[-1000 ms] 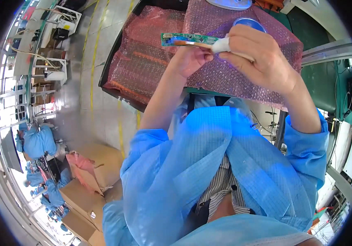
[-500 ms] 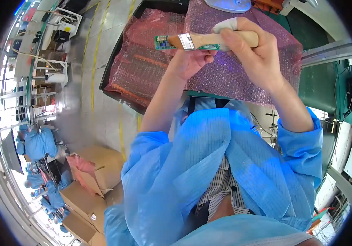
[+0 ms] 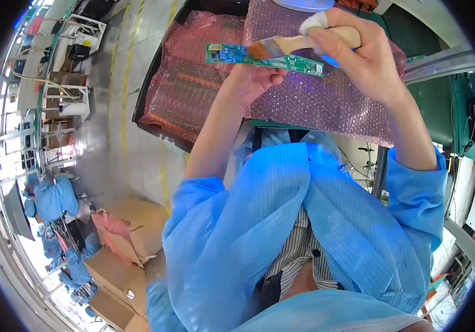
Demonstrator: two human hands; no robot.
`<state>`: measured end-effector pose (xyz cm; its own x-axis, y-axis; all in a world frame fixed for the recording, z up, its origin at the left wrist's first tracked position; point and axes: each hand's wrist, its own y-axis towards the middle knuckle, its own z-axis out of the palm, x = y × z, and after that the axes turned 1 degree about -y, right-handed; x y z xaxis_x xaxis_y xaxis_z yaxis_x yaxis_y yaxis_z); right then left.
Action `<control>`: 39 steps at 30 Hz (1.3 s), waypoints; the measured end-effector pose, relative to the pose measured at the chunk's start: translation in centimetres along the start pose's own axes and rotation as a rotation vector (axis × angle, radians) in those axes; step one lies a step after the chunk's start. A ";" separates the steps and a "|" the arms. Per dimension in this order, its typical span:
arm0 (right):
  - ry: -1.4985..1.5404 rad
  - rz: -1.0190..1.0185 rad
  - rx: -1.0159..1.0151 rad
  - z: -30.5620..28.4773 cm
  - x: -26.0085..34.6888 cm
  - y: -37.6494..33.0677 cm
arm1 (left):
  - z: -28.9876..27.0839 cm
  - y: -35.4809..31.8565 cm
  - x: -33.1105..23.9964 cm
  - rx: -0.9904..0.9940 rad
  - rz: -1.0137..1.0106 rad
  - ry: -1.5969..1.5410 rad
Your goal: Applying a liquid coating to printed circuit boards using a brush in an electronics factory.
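A long, narrow green circuit board (image 3: pixel 298 65) is held up over the bench by my left hand (image 3: pixel 253 83), whose fingers close on it from below and are partly hidden behind it. My right hand (image 3: pixel 359 52) grips the pale wooden handle of a flat paintbrush (image 3: pixel 293 45). White coverings show on a fingertip or two of that hand. The brush's brown bristles lie over the board's surface, left of its middle, and its metal ferrule points down to the left. Both ends of the board show beyond the brush.
Pink bubble wrap (image 3: pixel 326 102) spreads under my hands, partly inside a black tray (image 3: pixel 138 113) on the left. A pale rounded object (image 3: pixel 304 4) sits at the far edge. Cardboard boxes (image 3: pixel 113 276) stand on the floor at lower left; people in blue (image 3: pixel 55 196) work beyond.
My right hand has moved right and slightly up with the paintbrush. The bristles have shifted right along the board, uncovering more of its left part, and the board's right end now shows.
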<state>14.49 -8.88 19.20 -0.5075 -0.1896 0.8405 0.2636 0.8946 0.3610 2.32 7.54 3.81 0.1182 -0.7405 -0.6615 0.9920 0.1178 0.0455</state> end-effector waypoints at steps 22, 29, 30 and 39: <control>-0.171 -0.016 -0.153 0.3 -1.6 -0.5 | -1.5 -0.2 -2.1 -0.131 0.151 -0.226; 0.290 0.061 -0.281 3.5 -1.5 -0.6 | -0.7 0.5 -1.4 -0.132 0.286 -0.267; 0.282 0.134 -0.351 3.4 -1.5 -0.3 | -0.4 0.4 -1.3 -0.134 0.315 -0.232; 0.444 0.232 -0.443 4.9 -1.3 -1.4 | -1.2 0.6 -1.1 -0.130 0.373 -0.096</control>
<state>10.81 -7.89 15.60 -0.0363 -0.2457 0.9687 0.6851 0.6996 0.2031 2.78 9.20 3.70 0.4783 -0.6889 -0.5446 0.8673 0.4679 0.1697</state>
